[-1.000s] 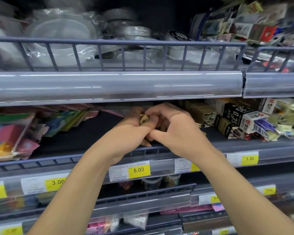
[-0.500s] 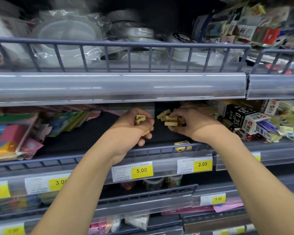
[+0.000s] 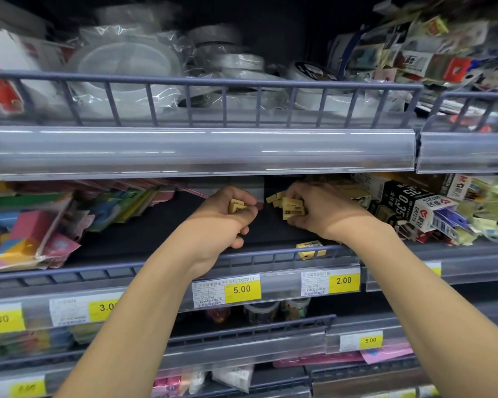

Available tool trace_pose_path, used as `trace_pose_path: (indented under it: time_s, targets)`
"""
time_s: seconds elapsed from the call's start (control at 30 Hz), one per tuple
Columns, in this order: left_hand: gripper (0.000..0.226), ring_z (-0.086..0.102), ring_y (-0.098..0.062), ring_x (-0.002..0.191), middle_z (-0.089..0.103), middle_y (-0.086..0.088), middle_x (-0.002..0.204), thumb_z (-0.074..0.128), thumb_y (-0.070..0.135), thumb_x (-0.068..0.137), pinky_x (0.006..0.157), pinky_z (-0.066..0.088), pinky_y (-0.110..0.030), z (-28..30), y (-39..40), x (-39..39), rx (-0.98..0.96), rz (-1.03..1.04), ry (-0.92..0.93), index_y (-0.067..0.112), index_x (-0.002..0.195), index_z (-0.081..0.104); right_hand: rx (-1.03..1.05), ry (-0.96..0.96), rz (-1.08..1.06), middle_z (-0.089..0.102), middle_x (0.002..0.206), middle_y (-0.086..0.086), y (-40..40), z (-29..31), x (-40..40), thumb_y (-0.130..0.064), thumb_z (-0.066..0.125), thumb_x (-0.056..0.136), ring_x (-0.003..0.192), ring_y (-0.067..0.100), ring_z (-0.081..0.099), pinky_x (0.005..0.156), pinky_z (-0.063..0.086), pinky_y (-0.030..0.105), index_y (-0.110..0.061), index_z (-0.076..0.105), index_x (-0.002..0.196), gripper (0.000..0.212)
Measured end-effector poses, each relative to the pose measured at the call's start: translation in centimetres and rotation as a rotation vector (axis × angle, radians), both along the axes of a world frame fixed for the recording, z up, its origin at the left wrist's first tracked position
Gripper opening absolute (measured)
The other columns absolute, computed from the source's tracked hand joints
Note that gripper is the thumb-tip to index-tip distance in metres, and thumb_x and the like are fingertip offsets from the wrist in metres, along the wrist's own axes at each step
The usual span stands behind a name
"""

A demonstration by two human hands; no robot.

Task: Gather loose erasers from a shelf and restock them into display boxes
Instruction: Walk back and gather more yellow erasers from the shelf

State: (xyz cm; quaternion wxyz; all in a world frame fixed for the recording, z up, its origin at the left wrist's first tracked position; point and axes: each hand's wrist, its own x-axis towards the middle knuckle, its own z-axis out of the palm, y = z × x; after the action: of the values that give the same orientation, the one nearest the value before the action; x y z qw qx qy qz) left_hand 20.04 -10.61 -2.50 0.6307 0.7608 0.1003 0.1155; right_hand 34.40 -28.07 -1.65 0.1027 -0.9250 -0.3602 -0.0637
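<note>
Only the head view to go on here, and it looks like the gathering part is well underway but nowhere near the restocking part. The left hand [image 3: 227,218] is curled around a couple of small yellow erasers [image 3: 236,205], and the right hand [image 3: 318,209] is pinching a bigger bunch of erasers [image 3: 292,208], a few sticking out past the fingers. Both hands are over the dark bare patch of the middle shelf [image 3: 156,234], close to each other but not touching. A few stray erasers [image 3: 309,248] are lying right behind the front rail [image 3: 270,255], just below the right hand, so I'd say those need picking up yet. As for display boxes, there are tan cartons [image 3: 354,193] just right of the right hand, but it's too blurry to tell if those are the ones. Nothing looks restocked from here, so I'd guess that whole half is left.
</note>
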Motion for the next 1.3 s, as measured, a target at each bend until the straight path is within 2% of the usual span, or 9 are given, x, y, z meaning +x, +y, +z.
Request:
trace_pose_path:
  time_s: [0.13,0.27,0.4,0.57,0.67,0.87,1.0,1.1,1.3]
  targets:
    - [0.010,0.052,-0.013,0.073,0.059,-0.003,0.096,0.069,0.020,0.099,0.051,0.043,-0.017,0.0,0.1,0.1,-0.001,0.021,0.018,0.023,0.108,0.064,0.050,-0.007,0.047,0.054,0.118,-0.007,-0.1,-0.2,-0.1,-0.037,0.078,0.082,0.112,0.021,0.054,0.080,0.038,0.027,-0.031,0.058,0.116,0.040]
    - [0.029,0.056,-0.014,0.083,0.061,0.001,0.102,0.082,0.032,0.088,0.068,0.048,-0.025,0.0,0.0,0.3,-0.023,0.028,0.041,0.028,0.110,0.063,0.223,0.019,0.038,0.049,0.085,-0.027,-0.3,-0.4,-0.4,-0.033,0.076,0.082,0.084,0.005,0.051,0.072,0.038,0.023,-0.042,0.056,0.101,0.029]
    - [0.037,0.059,-0.014,0.088,0.061,0.001,0.109,0.085,0.039,0.082,0.072,0.048,-0.026,0.1,0.0,0.2,-0.016,0.029,0.064,0.031,0.111,0.063,0.203,0.033,0.069,0.059,0.098,-0.015,-0.3,-0.6,-0.9,-0.035,0.073,0.083,0.089,0.009,0.058,0.077,0.046,0.024,-0.034,0.064,0.109,0.027]
    - [0.066,0.064,-0.004,0.107,0.067,0.009,0.119,0.091,0.056,0.067,0.076,0.050,-0.023,0.5,-0.3,-0.3,-0.030,-0.001,0.054,0.035,0.120,0.058,0.635,0.216,0.198,0.071,0.088,-0.018,0.3,-0.2,-3.7,-0.033,0.073,0.077,0.082,0.003,0.067,0.079,0.056,0.028,-0.039,0.069,0.100,0.024]
    - [0.088,0.066,-0.002,0.111,0.072,0.014,0.119,0.090,0.065,0.051,0.082,0.052,-0.026,0.9,-0.6,-0.6,-0.070,-0.039,0.027,0.034,0.126,0.055,0.708,0.185,0.294,0.072,0.098,-0.014,1.2,-0.4,-5.7,-0.035,0.070,0.078,0.093,0.007,0.068,0.085,0.057,0.035,-0.037,0.067,0.110,0.033]
    - [0.053,0.070,-0.027,0.117,0.076,-0.006,0.119,0.080,0.047,0.078,0.105,0.054,-0.049,0.9,-0.7,-0.8,-0.173,-0.018,-0.019,0.023,0.121,0.062,0.662,0.113,0.346,0.064,0.107,-0.013,2.9,-1.2,-7.3,-0.029,0.068,0.083,0.095,0.005,0.063,0.083,0.054,0.030,-0.035,0.061,0.116,0.035]
    - [0.025,0.072,-0.018,0.097,0.072,-0.006,0.102,0.072,0.020,0.096,0.095,0.060,-0.041,0.7,-0.3,-0.9,-0.228,-0.054,-0.071,0.014,0.118,0.063,0.681,0.068,0.359,0.059,0.108,-0.013,3.1,-1.6,-7.2,-0.032,0.070,0.081,0.100,0.002,0.058,0.087,0.048,0.020,-0.032,0.066,0.113,0.032]
    - [0.015,0.067,-0.011,0.073,0.069,-0.006,0.093,0.070,0.011,0.096,0.073,0.060,-0.033,0.8,-0.3,-0.8,-0.219,-0.033,-0.090,0.018,0.110,0.067,0.666,0.105,0.359,0.055,0.105,-0.018,2.7,-1.4,-7.1,-0.047,0.073,0.078,0.091,-0.001,0.058,0.077,0.044,0.013,-0.038,0.063,0.113,0.037]
    - [0.031,0.049,-0.015,0.052,0.054,-0.004,0.081,0.068,-0.003,0.089,0.053,0.047,-0.026,0.7,-0.1,-0.7,-0.106,0.027,-0.064,0.025,0.075,0.069,0.476,0.173,0.130,0.065,0.101,-0.022,-2.6,0.7,-4.0,-0.046,0.075,0.082,0.091,-0.004,0.061,0.081,0.049,0.021,-0.049,0.061,0.106,0.027]
